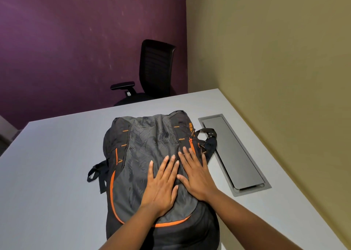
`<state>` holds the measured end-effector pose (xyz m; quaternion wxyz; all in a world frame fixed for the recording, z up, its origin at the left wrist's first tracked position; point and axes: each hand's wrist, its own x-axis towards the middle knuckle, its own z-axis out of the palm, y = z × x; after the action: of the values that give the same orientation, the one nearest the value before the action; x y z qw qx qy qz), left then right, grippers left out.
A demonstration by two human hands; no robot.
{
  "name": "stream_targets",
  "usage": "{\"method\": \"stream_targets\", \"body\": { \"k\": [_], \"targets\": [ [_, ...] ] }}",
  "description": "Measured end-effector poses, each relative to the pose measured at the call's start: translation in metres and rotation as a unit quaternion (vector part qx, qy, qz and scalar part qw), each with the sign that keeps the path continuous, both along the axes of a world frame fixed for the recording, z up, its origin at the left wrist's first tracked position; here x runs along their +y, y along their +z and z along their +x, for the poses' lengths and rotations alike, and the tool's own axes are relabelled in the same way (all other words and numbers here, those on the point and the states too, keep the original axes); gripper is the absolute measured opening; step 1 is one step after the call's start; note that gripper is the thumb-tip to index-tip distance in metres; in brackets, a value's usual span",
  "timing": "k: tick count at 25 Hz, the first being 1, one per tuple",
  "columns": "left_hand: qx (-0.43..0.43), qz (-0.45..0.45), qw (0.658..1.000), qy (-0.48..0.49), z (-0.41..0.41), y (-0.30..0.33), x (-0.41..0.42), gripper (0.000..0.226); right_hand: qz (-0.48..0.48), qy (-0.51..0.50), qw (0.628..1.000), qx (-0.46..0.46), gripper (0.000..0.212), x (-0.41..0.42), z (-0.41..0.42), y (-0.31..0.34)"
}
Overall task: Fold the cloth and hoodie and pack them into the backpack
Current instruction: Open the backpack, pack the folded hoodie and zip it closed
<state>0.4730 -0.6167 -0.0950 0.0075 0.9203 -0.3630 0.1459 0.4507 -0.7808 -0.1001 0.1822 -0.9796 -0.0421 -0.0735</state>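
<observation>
A grey and black backpack (144, 149) with orange trim lies flat on the white table (49, 173), front face up, its zips closed as far as I can see. My left hand (161, 185) lies flat on the grey front panel with straight fingers. My right hand (195, 175) lies flat beside it, its fingertips near the orange zip on the bag's right side. Both palms press on the fabric. No cloth or hoodie is in view.
A grey metal cable hatch (235, 154) is set into the table right of the bag, and a bag strap (208, 135) lies over its edge. A black office chair (152, 73) stands behind the table. The olive wall (284, 59) runs along the table's right side.
</observation>
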Motion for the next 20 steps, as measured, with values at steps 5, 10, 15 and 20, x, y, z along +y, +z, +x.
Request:
{"method": "stream_targets", "body": {
  "k": [5,10,15,20],
  "targets": [
    [-0.001,0.027,0.999,-0.025,-0.012,-0.008,0.010,0.063,-0.055,0.037,0.997,0.025,0.088,-0.001,-0.034,-0.001],
    [0.028,0.031,0.999,-0.027,-0.034,-0.016,0.023,0.055,0.049,0.018,0.991,0.126,0.077,0.007,-0.066,0.015],
    [0.057,0.060,0.996,-0.031,-0.050,-0.017,0.032,0.081,0.187,-0.132,0.973,0.023,0.075,0.030,-0.089,0.015],
    [0.079,0.105,0.991,-0.021,-0.069,-0.018,0.037,0.084,0.229,-0.276,0.931,0.072,0.055,0.034,-0.088,0.025]
  ]
}}
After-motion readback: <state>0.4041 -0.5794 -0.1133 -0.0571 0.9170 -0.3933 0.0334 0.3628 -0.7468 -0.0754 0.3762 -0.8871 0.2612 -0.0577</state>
